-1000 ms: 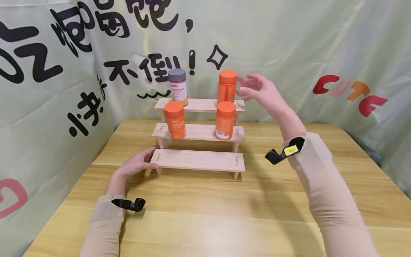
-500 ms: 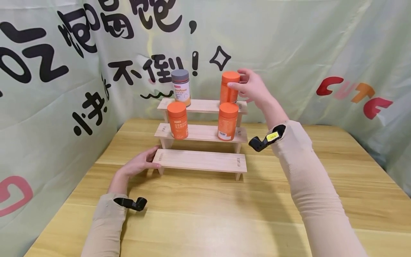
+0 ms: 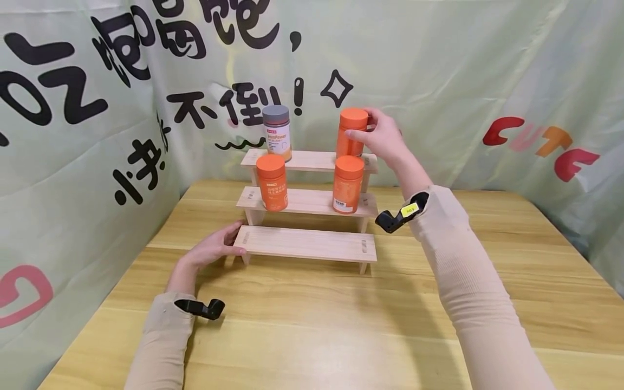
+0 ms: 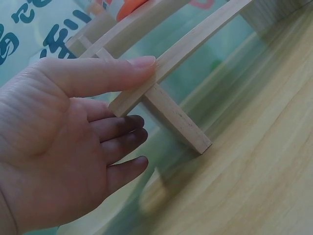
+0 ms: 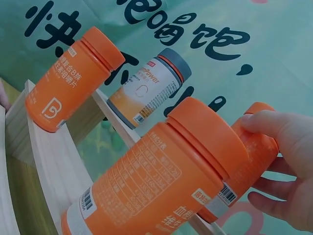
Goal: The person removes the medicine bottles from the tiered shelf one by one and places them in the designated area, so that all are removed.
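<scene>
Right hand [image 3: 383, 136] pinches rear orange bottle [image 3: 349, 144], fingers half-curled; release remains. Left hand [image 3: 214, 249] lightly pinches lowest tier [image 3: 304, 244]. Three other bottles [image 3: 274, 187] already shelved.

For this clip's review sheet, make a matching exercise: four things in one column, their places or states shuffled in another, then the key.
Things
1. grey-lidded bottle
2. left hand
3. right hand
4. lowest shelf

Places or states
A. holding an orange bottle
B. bearing no bottle
C. standing on the top shelf, towards the left
D. touching a shelf's left end

Pairs: 1-C, 2-D, 3-A, 4-B
</scene>
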### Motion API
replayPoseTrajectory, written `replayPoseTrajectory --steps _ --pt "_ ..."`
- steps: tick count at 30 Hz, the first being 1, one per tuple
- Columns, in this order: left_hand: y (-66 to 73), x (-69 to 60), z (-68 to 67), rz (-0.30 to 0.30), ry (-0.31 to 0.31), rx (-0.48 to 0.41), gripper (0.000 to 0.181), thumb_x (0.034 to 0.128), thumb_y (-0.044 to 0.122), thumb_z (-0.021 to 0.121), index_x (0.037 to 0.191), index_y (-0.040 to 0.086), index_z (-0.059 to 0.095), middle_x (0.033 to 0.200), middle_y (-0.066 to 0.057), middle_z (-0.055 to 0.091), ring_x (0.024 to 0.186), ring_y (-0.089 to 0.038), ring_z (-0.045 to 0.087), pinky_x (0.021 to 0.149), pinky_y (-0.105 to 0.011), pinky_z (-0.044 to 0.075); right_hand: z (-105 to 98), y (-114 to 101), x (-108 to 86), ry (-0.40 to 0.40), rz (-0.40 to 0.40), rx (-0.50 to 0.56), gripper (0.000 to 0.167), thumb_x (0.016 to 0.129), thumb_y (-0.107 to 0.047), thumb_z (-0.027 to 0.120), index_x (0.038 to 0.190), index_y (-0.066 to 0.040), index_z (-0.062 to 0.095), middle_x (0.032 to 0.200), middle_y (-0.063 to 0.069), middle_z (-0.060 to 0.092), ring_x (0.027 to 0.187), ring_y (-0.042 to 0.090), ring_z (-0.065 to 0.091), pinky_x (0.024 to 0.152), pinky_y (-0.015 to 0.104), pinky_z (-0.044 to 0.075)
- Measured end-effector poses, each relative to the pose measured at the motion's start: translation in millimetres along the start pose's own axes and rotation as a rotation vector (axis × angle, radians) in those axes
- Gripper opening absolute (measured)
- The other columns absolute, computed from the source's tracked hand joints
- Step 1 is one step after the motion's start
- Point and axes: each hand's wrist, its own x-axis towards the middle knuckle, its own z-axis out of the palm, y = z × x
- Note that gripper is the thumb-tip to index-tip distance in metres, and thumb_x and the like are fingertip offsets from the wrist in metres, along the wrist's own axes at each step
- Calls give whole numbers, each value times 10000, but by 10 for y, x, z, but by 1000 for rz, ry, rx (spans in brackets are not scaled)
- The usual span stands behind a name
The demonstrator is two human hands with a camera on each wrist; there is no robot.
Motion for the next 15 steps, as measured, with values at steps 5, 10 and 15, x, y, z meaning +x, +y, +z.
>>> replayPoseTrajectory --steps 5,10,15 --pt "-4 11 12 8 -8 -13 901 821 87 673 1433 -116 44 1474 -324 106 1340 -428 175 1092 -514 128 -36 43 -23 26 0 30 563 859 -269 652 1356 -133 425 1215 57 502 1072 202 487 853 350 449" --pt "-2 12 9 14 -12 -9 902 821 93 674 1426 -129 44 1466 -338 108 1340 -436 166 1091 -522 127 -146 74 -45 45 15 63 585 864 -282 645 1379 -168 394 1232 46 478 1058 215 516 700 367 538" --pt "-14 6 0 6 -12 -16 908 827 106 678 1435 -112 39 1482 -314 87 1356 -418 134 1096 -515 113 -278 109 -81 77 -3 94 582 862 -243 648 1377 -143 396 1222 66 470 1057 235 514 636 282 545"
